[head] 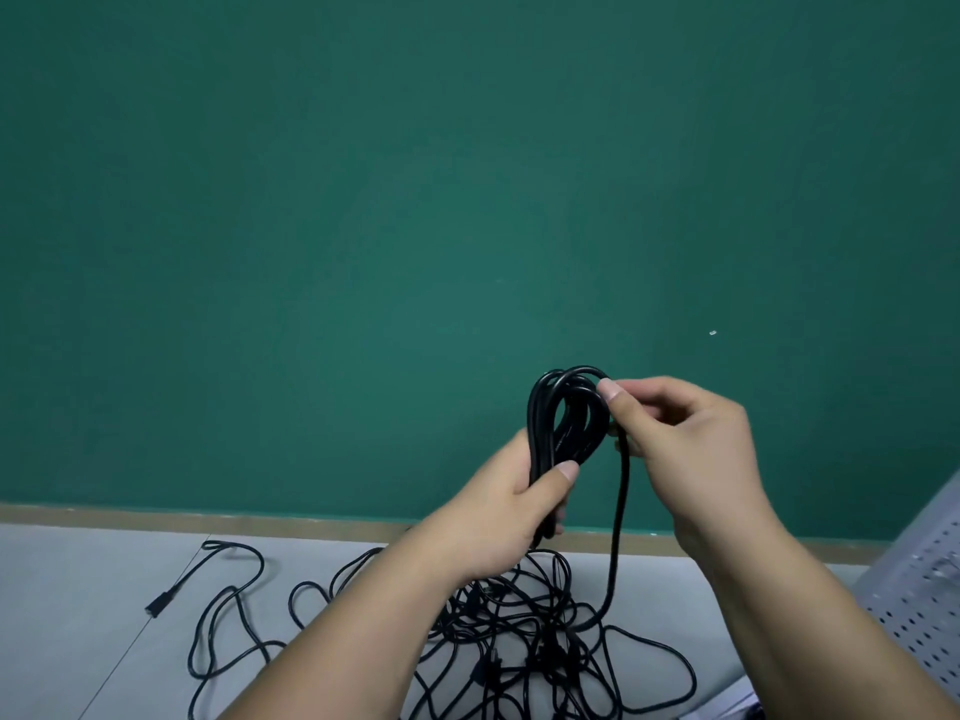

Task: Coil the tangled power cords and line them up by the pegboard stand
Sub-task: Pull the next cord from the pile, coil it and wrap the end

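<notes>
The person is holding a partly wound coil (566,418) of black power cord up in front of a green wall (363,200), well above the floor (78,589). The left hand (498,517) is closing around the lower part of the loops, thumb pressing across them, while the right hand (685,444) is pinching the top right of the loops between thumb and fingers, as if laying on another turn. From under the right hand a loose length of the same cord (621,522) is hanging straight down into the tangled pile (519,636) of black cords lying on the floor near the person. More loops are sprawling out to the left, ending in a plug (158,604) lying apart from the heap. At the right edge a grey perforated panel, probably the pegboard stand (919,589), is showing, and no finished coil is lying beside it in view. Judging from this, the task is barely under way: one cord is being wound with several turns made and its tail not yet gathered, the rest of the heap is waiting to be untangled and coiled, and the lining up by the stand has not yet begun.
</notes>
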{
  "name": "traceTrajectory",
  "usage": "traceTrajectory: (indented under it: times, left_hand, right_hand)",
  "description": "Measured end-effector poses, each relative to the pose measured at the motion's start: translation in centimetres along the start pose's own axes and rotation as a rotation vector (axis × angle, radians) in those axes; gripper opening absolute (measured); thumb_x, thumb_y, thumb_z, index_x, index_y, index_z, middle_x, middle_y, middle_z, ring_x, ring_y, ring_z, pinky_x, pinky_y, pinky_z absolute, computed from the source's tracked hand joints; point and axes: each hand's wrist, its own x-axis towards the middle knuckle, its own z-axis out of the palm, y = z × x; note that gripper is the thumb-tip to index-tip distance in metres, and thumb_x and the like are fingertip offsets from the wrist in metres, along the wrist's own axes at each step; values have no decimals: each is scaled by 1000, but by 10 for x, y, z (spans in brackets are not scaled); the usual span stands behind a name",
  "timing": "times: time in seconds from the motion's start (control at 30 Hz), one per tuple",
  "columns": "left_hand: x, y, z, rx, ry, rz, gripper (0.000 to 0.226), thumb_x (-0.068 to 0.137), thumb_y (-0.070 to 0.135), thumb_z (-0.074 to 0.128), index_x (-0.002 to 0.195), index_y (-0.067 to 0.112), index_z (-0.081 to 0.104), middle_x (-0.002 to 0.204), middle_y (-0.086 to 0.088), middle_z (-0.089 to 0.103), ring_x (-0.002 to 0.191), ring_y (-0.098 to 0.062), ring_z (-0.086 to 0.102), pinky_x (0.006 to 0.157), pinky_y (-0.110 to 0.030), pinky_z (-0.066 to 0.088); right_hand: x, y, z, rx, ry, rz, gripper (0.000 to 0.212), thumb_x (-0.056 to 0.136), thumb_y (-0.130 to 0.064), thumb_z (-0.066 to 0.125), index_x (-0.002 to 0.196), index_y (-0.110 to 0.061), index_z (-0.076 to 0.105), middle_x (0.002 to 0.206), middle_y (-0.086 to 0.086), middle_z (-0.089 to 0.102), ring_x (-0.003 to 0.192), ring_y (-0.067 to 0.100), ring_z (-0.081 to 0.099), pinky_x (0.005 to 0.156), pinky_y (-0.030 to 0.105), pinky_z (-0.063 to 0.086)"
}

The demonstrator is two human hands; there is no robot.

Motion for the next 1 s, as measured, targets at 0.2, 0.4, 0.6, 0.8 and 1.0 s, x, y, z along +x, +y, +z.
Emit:
traceTrajectory:
  times: [0.2,0.4,0.6,0.8,1.0]
  left_hand:
    - [0,-2,8,51,58,69,11,108,22,54,116,29,56,89,0,59,83,-13,59,78,-39,55]
    - [3,1,24,-8,149,68,30,104,22,53,134,23,56,115,-5,68,95,-11,68,94,-60,56]
    - [3,4,30,-123,108,51,25,111,5,46,134,10,53,93,-3,59,90,-20,72,90,-35,60]
    - [3,4,33,-87,137,43,39,110,6,47,146,22,47,125,-5,66,90,-12,68,97,-54,57]
    - [1,5,33,-99,133,15,44,110,9,49,144,37,46,116,8,66,86,-9,68,89,-36,58]
  right_hand:
    - [0,-2,-1,225,-116,340,7,89,-24,82,90,-17,84,84,0,75,67,13,55,57,25,49]
    - [0,1,2,299,-126,350,15,93,-20,79,107,-15,82,85,4,72,65,12,55,63,26,58]
    - [-1,7,6,298,-118,328,12,96,-17,74,104,-16,82,82,8,66,62,13,55,65,31,53]
    - [1,10,4,259,-132,282,17,97,-11,70,99,-18,84,78,4,69,71,15,56,70,30,56]
    - [4,13,-1,247,-135,245,11,94,-15,77,102,-19,84,88,7,78,76,16,65,71,29,55]
